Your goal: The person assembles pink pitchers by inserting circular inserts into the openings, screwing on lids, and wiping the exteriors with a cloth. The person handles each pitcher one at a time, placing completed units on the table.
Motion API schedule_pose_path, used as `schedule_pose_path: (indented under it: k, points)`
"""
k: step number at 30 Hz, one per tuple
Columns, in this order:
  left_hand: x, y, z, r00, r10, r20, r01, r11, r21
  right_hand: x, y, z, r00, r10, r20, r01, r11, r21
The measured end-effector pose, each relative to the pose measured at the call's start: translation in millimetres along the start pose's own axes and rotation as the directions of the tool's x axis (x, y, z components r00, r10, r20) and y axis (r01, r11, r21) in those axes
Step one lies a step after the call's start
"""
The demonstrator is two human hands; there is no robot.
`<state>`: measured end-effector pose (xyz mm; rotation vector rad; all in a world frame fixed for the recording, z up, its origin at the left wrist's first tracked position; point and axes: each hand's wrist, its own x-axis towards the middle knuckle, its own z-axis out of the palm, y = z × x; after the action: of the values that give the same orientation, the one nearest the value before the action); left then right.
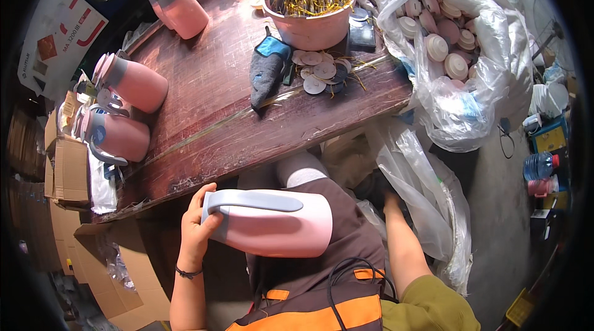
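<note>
Above my lap, my left hand (199, 221) is closed around the rim end of a pink jug (278, 229) with a grey handle. The jug lies on its side, its base toward the right. My right hand (391, 201) reaches down beneath the table edge into an open clear plastic bag (427, 207). Its fingers are lost in the shadow, so what they touch is hidden. More pink jugs, one (137, 85) and another (120, 135) with a grey handle, stand along the table's left side.
On the wooden table (210, 96) are a pink tub (312, 28) of yellow-tied wires, a grey and blue glove (269, 71) and several flat discs (323, 71). A plastic sack (458, 114) of pale round lids stands at the right. Cardboard boxes (69, 170) are at the left.
</note>
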<state>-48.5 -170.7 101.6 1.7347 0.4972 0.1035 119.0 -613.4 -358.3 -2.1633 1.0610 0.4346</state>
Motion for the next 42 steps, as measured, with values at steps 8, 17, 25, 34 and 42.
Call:
schedule_pose_path:
  k: [8,17,25,34,42]
  points:
    - [0.6,-0.5,1.8,0.998,-0.032,-0.048,0.031,0.999,-0.029,-5.4,-34.1,31.8,0.930,-0.288,0.229,0.354,0.872,-0.338]
    - [6.8,-9.6,-6.0,0.992,-0.064,-0.105,0.044,0.983,-0.180,-35.1,-35.8,6.5,0.844,-0.534,0.045,0.534,0.831,-0.156]
    - [-4.7,-62.6,17.4,0.969,-0.219,-0.113,0.107,0.788,-0.606,-252.1,-140.9,-199.1,0.668,-0.692,0.274,0.404,0.646,0.647]
    - [-19.5,-60.8,42.8,0.968,-0.235,-0.085,0.072,0.587,-0.806,-370.0,-189.4,-163.6,0.267,-0.956,-0.119,0.710,0.112,0.696]
    - [-22.8,-87.2,27.7,0.908,-0.417,-0.045,0.163,0.450,-0.878,-370.7,-179.0,-157.3,0.020,-0.985,-0.174,0.739,-0.103,0.666]
